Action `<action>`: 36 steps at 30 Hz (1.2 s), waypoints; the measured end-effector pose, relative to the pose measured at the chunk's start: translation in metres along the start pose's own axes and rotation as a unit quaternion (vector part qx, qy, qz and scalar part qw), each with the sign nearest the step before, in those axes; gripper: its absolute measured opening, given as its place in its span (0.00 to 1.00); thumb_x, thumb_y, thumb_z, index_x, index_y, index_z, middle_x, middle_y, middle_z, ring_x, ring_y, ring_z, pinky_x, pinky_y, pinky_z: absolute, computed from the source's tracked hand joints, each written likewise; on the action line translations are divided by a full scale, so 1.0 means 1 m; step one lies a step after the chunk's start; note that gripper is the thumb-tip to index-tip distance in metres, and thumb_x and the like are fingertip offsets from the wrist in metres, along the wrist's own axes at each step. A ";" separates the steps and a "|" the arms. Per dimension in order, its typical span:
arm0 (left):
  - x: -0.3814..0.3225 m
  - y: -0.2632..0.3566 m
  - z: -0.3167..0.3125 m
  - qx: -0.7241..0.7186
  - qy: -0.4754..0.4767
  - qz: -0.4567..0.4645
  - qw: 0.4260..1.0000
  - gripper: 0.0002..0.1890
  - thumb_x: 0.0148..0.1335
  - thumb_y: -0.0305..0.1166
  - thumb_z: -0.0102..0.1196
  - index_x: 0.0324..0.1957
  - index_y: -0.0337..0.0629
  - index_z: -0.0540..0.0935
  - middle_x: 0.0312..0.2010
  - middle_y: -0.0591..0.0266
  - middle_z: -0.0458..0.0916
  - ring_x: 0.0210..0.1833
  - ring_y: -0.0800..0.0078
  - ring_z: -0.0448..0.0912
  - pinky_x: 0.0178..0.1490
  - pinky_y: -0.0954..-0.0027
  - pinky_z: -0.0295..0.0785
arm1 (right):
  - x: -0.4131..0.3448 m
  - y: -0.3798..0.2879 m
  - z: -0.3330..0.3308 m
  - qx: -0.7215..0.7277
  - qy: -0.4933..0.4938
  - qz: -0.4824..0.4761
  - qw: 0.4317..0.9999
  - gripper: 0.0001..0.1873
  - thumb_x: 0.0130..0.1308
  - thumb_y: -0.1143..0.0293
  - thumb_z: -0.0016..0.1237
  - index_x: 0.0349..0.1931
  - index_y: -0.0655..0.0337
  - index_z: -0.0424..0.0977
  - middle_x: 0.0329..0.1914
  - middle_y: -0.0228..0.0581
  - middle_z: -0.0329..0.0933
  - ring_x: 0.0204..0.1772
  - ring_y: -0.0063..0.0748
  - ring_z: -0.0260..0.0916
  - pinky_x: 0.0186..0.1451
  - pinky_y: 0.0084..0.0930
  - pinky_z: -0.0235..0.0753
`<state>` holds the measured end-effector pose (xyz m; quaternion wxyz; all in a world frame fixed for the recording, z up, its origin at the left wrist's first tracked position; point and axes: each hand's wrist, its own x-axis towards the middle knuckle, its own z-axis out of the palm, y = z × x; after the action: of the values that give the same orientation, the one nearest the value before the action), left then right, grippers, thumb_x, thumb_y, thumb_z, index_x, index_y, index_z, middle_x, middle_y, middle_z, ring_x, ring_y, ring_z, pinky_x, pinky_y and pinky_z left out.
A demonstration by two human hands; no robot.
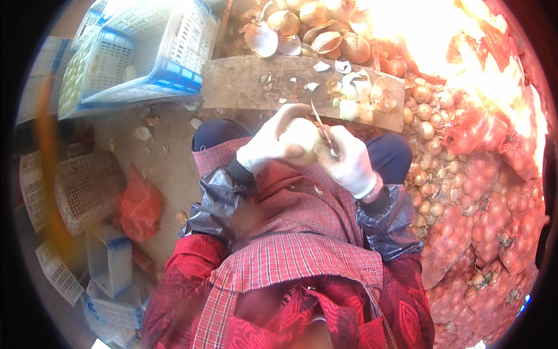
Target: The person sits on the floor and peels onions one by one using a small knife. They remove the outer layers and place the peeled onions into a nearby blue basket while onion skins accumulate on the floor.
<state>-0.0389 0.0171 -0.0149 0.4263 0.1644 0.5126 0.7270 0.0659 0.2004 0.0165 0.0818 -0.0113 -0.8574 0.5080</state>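
A peeled, pale onion (301, 138) is held above my lap by my left hand (274, 139), which wears a white glove. My right hand (347, 160), gloved as well, grips a small knife (319, 118) whose blade points up and lies by the onion's right side. The right thumb is close against the onion. Just beyond both hands is a wooden board (248, 83) with onion skins (355, 87) and pale scraps scattered on it. Behind the board are unpeeled onions (314, 14) and loose outer layers.
White and blue plastic crates (174, 72) stand at the upper left; one holds pale onions (75, 83). Empty baskets (89, 185) and a red net bag (140, 207) lie at the left. Small onions (429, 131) and filled red net sacks (449, 244) crowd the right side.
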 end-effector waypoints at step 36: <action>0.002 -0.006 -0.002 -0.150 0.060 -0.011 0.987 0.42 0.55 0.42 0.62 0.68 0.30 0.62 0.57 0.44 0.75 0.56 0.54 0.78 0.57 0.55 0.77 | 0.044 0.015 -0.015 0.190 -0.158 0.174 0.953 0.21 0.68 0.63 0.56 0.53 0.71 0.72 0.39 0.44 0.80 0.36 0.25 0.79 0.34 0.20 0.77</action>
<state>-0.0384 0.0186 -0.0216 0.4226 0.0490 0.4246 0.7992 0.0241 0.2248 0.0163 -0.1441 -0.0638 -0.7314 0.6635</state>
